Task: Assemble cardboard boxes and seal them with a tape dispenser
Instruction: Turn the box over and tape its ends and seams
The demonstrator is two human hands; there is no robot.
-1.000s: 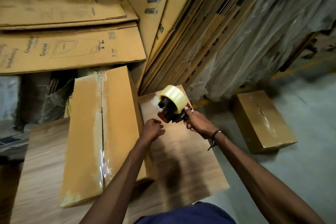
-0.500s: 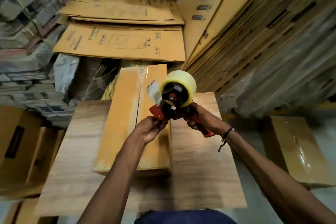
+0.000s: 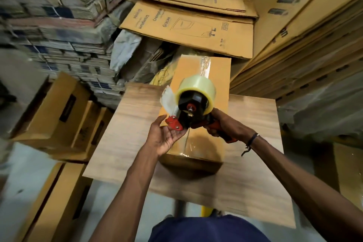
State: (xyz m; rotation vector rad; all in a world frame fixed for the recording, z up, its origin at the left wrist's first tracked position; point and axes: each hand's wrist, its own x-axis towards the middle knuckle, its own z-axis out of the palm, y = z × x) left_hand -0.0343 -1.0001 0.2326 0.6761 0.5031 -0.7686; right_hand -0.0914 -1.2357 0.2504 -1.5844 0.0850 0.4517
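Since the earlier frame, left hand (image 3: 167,137) has uncurled beneath tape dispenser (image 3: 191,108), fingers spread under its red front plate. Right hand (image 3: 224,125) grips the handle, mostly hidden. Sealed box (image 3: 218,76) lies on the counter (image 3: 127,133) below; contents unseen. Surroundings blurred.

Wooden table (image 3: 253,173); perhaps bundled paper stacks (image 3: 59,25).

One tape dispenser (image 3: 193,111) carries one tape roll (image 3: 197,89). One taped cardboard box (image 3: 198,104) sits on one table (image 3: 245,163). Two hands show: the left hand (image 3: 167,137) and the right hand (image 3: 225,125). Two printed flat cartons (image 3: 188,31) lie behind.
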